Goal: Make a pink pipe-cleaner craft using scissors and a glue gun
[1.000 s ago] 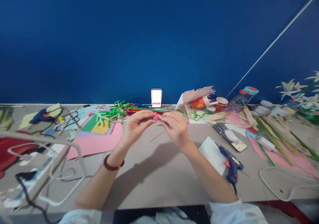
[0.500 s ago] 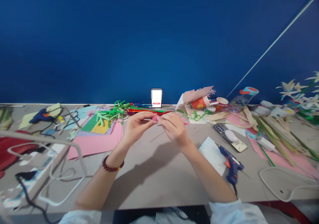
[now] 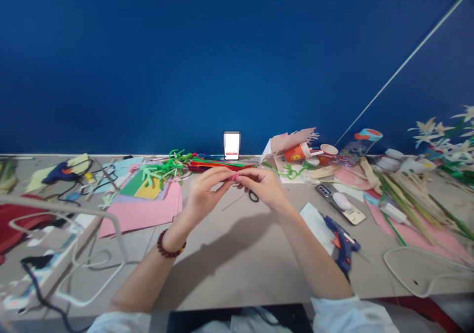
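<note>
Scissors with black loop handles point(image 3: 253, 196) had come into view on the surface point(image 3: 237, 269), just below the right hand point(image 3: 262, 187), and both hands had closed in toward each other. The left hand point(image 3: 205, 190) and right hand were pinching a small pink piece point(image 3: 234, 177) between their fingertips, near the middle of the surface and toward its far edge. The fingers hid most of it, so its shape could not be told. Cream paper lilies point(image 3: 437, 138) on green stems stood beyond the right far corner, apparently finished. Pale husk strips point(image 3: 403, 205) lay loose along the right edge, and a tangle of green pipe cleaners point(image 3: 163, 169) sat by the far edge, both seemingly still unused. A blue glue gun point(image 3: 342, 244) lay near the right forearm, and pink card point(image 3: 140, 217) was stacked left of the hands.
</note>
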`<state>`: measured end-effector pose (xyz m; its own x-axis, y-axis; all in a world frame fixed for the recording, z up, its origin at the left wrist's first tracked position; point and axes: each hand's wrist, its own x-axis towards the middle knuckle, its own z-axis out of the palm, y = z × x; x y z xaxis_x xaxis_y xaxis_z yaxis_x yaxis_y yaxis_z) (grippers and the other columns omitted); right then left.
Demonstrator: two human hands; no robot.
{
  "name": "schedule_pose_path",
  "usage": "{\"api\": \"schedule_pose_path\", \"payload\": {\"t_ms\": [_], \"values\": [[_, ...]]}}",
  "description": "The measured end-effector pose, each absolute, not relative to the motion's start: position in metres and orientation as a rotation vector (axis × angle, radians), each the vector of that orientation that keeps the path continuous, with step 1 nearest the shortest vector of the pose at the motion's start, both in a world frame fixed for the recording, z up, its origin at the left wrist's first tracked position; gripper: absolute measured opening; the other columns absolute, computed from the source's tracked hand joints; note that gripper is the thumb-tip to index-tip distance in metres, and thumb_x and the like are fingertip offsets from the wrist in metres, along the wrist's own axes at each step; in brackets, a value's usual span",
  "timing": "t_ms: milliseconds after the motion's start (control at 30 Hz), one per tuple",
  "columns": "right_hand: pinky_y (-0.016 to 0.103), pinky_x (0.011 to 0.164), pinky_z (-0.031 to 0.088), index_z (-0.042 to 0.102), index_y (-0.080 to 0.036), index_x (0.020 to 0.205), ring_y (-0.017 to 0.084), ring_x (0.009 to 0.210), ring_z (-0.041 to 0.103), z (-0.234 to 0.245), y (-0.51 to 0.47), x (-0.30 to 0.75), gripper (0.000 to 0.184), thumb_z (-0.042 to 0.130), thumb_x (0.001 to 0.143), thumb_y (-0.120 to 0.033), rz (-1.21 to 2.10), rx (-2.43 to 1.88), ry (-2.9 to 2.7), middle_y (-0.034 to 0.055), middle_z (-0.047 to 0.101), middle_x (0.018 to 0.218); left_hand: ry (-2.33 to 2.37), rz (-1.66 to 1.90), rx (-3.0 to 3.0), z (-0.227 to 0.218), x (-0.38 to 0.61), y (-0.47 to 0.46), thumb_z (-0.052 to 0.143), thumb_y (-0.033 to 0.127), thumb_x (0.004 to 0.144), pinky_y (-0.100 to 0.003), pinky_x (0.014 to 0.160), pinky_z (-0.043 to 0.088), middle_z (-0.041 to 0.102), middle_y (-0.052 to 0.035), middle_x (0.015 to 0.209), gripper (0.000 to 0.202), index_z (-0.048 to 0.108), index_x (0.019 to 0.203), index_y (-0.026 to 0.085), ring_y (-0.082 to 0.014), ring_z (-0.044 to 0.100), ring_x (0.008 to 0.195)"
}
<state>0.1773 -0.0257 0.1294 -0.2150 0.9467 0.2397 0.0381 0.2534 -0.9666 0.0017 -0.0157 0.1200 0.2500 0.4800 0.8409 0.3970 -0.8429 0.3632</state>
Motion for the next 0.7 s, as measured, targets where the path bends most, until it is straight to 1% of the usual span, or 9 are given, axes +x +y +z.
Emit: {"api": "schedule_pose_path", "payload": {"t_ms": [33,167,233,367,533,633,700], "values": [[0.026,0.059,0.052,0.072,-0.021,0.084,0.015,0.069,0.065,0.129,-0.025,0.178,0.021,0.068,0.074,-0.038,1.135,-0.962,-1.506,0.0036,0.071,0.08,0.841,1.682,2.448,0.119,0.002,-0.015,0.065,0.017,0.079,-0.029,0.076,0.057,0.07,-0.0043,0.092,0.017,0.069,0.095,0.022,-0.0154,0.066,0.083],[0.033,0.075,0.054,0.073,-0.022,0.083,0.018,0.08,0.067,0.125,-0.027,0.174,0.019,0.072,0.07,-0.035,1.097,-0.926,-1.417,0.0036,0.073,0.086,0.823,1.712,2.506,0.115,0.002,-0.013,0.064,0.017,0.079,-0.029,0.076,0.057,0.071,-0.0051,0.094,0.018,0.069,0.097,0.021,-0.0154,0.067,0.083],[0.034,0.078,0.054,0.073,-0.022,0.085,0.02,0.083,0.067,0.123,-0.028,0.171,0.019,0.071,0.071,-0.034,1.057,-0.926,-1.405,0.0042,0.073,0.087,0.833,1.723,2.522,0.114,0.002,-0.012,0.063,0.016,0.08,-0.028,0.075,0.057,0.071,-0.0056,0.092,0.018,0.069,0.097,0.02,-0.0151,0.067,0.082],[0.034,0.076,0.054,0.073,-0.021,0.086,0.02,0.083,0.067,0.121,-0.03,0.168,0.017,0.07,0.073,-0.032,0.929,-0.938,-1.426,0.0051,0.073,0.087,0.862,1.67,2.456,0.116,0.003,-0.013,0.064,0.016,0.08,-0.028,0.075,0.056,0.071,-0.0058,0.091,0.019,0.07,0.097,0.02,-0.0151,0.066,0.081],[0.032,0.073,0.053,0.073,-0.023,0.087,0.019,0.08,0.066,0.12,-0.031,0.167,0.012,0.065,0.079,-0.028,0.612,-0.952,-1.555,0.0039,0.073,0.086,0.923,1.505,2.169,0.119,0.003,-0.015,0.062,0.021,0.081,-0.029,0.077,0.056,0.072,-0.005,0.092,0.017,0.072,0.095,0.022,-0.0159,0.066,0.085],[0.03,0.069,0.053,0.072,-0.024,0.088,0.018,0.08,0.065,0.12,-0.032,0.165,0.012,0.063,0.081,-0.024,0.463,-0.952,-1.614,0.0035,0.072,0.085,0.942,1.479,1.96,0.12,0.004,-0.016,0.065,0.025,0.079,-0.031,0.078,0.056,0.073,-0.005,0.092,0.016,0.073,0.092,0.023,-0.0173,0.067,0.086],[0.031,0.07,0.053,0.071,-0.024,0.089,0.018,0.08,0.065,0.12,-0.032,0.164,0.013,0.06,0.083,-0.021,0.366,-0.939,-1.659,0.0034,0.072,0.085,0.965,1.475,1.829,0.12,0.004,-0.017,0.068,0.028,0.076,-0.031,0.077,0.057,0.073,-0.0049,0.09,0.015,0.073,0.089,0.022,-0.0182,0.067,0.084]]}}
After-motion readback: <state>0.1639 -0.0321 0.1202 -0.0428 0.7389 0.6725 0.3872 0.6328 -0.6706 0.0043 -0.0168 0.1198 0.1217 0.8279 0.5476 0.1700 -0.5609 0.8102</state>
